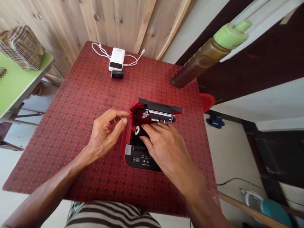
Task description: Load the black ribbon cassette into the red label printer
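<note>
A red and black printer (pixel 147 166), which looks like a small receipt or label printer, sits on the table with its lid (pixel 159 106) raised. Inside its bay lies a black roll (pixel 142 131) with a white ring at the end. My right hand (pixel 166 144) reaches over the bay from the right, fingers and thumb closed round the roll; its fingertips are partly hidden. At the printer's left edge, my left hand (pixel 105 133) is held with thumb and index finger a little apart, their tips close to the red rim. Nothing shows in it.
Behind the printer is a white power bank (pixel 117 59) with a white cable (pixel 133 60) and a small black block (pixel 117 74). A tall bottle with a green lid (pixel 201 60) stands at the back right. At far left, a plaid bag (pixel 26 47) rests on a green table (pixel 16 82).
</note>
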The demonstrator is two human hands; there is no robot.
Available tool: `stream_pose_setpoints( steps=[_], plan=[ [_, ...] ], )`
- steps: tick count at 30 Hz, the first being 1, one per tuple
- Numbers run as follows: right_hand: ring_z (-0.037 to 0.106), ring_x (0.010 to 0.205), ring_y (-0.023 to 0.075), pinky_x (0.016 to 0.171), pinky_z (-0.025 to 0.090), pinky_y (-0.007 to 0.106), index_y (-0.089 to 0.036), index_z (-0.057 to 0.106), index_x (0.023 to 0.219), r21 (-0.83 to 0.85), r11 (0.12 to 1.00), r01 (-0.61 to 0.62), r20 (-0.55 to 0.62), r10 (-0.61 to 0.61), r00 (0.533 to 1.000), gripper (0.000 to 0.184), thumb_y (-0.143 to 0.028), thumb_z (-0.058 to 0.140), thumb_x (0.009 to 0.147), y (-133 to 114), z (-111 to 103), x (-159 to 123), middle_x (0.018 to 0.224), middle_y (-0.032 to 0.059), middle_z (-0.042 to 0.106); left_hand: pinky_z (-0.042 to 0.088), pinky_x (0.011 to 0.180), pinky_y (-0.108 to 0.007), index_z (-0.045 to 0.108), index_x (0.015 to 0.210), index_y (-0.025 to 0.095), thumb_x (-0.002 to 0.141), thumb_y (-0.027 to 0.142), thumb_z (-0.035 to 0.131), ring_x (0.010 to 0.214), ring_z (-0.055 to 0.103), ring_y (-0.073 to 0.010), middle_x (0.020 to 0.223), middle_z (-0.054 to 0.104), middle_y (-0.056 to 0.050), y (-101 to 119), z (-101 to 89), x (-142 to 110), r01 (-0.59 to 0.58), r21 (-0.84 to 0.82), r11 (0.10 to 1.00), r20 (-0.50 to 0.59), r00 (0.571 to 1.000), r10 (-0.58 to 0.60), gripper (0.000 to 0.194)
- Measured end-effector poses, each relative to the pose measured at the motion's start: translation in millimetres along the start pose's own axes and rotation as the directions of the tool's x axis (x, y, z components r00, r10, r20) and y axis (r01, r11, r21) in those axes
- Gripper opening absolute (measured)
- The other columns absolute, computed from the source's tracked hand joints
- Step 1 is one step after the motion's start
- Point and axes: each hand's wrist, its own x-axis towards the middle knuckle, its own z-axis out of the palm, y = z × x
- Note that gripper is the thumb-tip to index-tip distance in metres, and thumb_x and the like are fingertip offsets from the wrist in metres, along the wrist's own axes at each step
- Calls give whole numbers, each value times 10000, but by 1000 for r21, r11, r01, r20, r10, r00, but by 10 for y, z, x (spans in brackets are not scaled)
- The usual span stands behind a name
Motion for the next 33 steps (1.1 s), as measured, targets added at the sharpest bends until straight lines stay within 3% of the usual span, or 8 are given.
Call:
stream_pose_setpoints(
  steps=[4, 9, 13, 17, 22, 27, 33],
  plan=[
    [833, 1079, 366, 932, 611, 477, -202, 824, 1041, -34, 996, -86, 123, 89, 988, 110, -110, 765, 1026, -45, -13, 163, 1116, 150, 895, 634, 860, -316, 845, 1142, 210, 1100, 265, 706, 885, 782, -174, 998, 867, -29, -20, 5, -4, 26, 11, 1000, 7, 1000, -26, 155],
    [840, 1163, 364, 994, 604, 450, -163, 856, 1077, -47, 984, -169, 297, 175, 939, 126, -113, 741, 1068, -92, -40, 308, 1155, 167, 898, 630, 839, -308, 844, 1144, 209, 1103, 255, 695, 883, 787, -171, 990, 868, -26, -53, 37, -22, 24, 13, 1000, 14, 1000, -24, 162],
    [825, 1245, 378, 1059, 621, 473, -134, 854, 1145, -30, 977, -210, 335, 208, 919, 163, -101, 703, 1095, -96, -23, 331, 1262, 192, 877, 629, 858, -311, 852, 1151, 219, 1100, 240, 699, 928, 810, -176, 1050, 894, -28, -55, 41, -28, 14, 19, 1000, 24, 1000, -15, 162],
    [797, 1306, 393, 1166, 608, 531, -127, 831, 1152, 80, 981, -178, 257, 153, 954, 145, -82, 714, 1079, -61, 33, 230, 1275, 191, 856, 614, 824, -298, 852, 1161, 223, 1103, 227, 705, 926, 810, -171, 1070, 902, -25, -23, 11, -20, -13, 40, 999, 36, 999, 11, 158],
    [793, 1319, 325, 1220, 613, 553, -192, 804, 1251, 288, 957, -26, -3, 28, 1000, 275, -83, 570, 1157, 29, -50, -94, 1301, 140, 855, 613, 828, -293, 844, 1169, 224, 1098, 202, 724, 875, 783, -158, 1009, 876, -10, 49, -44, -15, -75, 64, 995, 49, 996, 72, 142],
    [820, 1203, 283, 1074, 693, 476, -203, 815, 1319, 388, 911, 142, -92, -115, 989, 230, -240, 626, 1194, 211, -186, -391, 1292, 118, 881, 616, 899, -284, 835, 1164, 232, 1092, 166, 740, 916, 782, -146, 1010, 859, 9, 124, -78, -17, -121, 63, 991, 59, 991, 117, 135],
    [799, 979, 237, 867, 651, 370, -200, 841, 1032, 510, 843, 174, -110, -136, 985, 178, -163, 704, 1141, 355, -96, -418, 1028, 64, 874, 630, 876, -291, 831, 1169, 236, 1085, 178, 752, 900, 781, -153, 1006, 852, 3, 192, -72, -16, -125, 72, 990, 83, 989, 119, 129]
  ],
)
